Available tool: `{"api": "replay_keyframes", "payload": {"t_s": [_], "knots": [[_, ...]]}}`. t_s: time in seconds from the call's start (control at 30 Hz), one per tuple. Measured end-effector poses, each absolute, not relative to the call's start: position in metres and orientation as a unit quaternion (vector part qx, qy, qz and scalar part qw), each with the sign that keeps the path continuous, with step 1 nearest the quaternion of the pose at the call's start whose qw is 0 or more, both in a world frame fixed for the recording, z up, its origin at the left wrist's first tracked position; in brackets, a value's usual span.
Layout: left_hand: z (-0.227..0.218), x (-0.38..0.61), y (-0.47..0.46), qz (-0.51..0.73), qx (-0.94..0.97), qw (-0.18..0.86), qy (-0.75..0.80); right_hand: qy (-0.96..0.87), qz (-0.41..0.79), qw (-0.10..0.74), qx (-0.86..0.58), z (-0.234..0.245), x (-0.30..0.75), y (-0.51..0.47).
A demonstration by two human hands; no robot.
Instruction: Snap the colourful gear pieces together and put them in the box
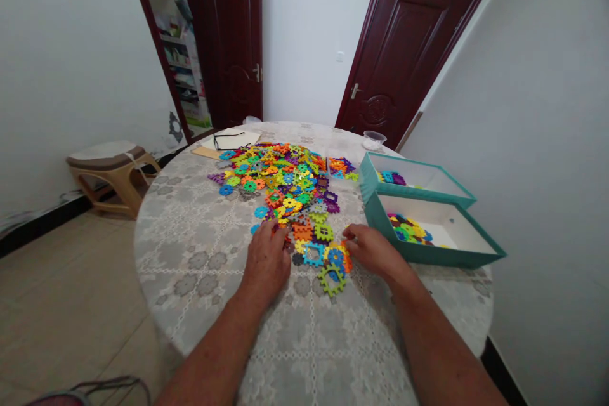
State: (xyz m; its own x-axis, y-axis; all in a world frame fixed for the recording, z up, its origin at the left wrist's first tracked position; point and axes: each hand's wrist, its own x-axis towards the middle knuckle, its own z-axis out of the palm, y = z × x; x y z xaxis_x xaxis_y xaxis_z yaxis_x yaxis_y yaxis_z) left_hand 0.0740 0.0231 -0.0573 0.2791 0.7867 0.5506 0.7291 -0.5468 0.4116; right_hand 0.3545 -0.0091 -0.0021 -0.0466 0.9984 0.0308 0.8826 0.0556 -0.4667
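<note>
A heap of colourful plastic gear-shaped building pieces (285, 171) spreads over the table and trails toward me. My left hand (267, 257) lies at the near left edge of the heap, fingers slightly apart and touching red and dark pieces. At the trail's right side is my right hand (373, 247), its fingers curled together beside an orange piece (348, 260); whatever they pinch is too small to make out. Between the hands lie a blue square piece (313, 254), a lime square piece (323, 231) and a lime gear ring (332, 280).
Two teal-edged boxes (440, 254) with sorted pieces stand on the right. Behind the heap are a clear tray (328, 166) of pieces and a plastic bowl (374, 138). Eyeglasses (231, 141) rest on paper at the back left. A stool (109, 171) stands left of the round table (200, 311).
</note>
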Motion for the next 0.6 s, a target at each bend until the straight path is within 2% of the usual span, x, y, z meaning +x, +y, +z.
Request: {"api": "replay_keyframes", "payload": {"t_s": [0.13, 0.27, 0.43, 0.6], "knots": [[-0.048, 0.075, 0.022, 0.384, 0.814, 0.054, 0.433, -0.745, 0.189, 0.112, -0.630, 0.000, 0.360, -0.021], [-0.030, 0.081, 0.007, 0.356, 0.858, 0.068, 0.365, -0.756, 0.191, 0.105, -0.617, -0.002, 0.362, -0.028], [-0.023, 0.097, -0.012, 0.235, 0.932, 0.113, 0.250, -0.755, 0.194, 0.120, -0.615, 0.000, 0.356, -0.027], [-0.028, 0.101, -0.009, 0.233, 0.926, 0.098, 0.281, -0.753, 0.201, 0.139, -0.611, 0.002, 0.347, -0.019]]}}
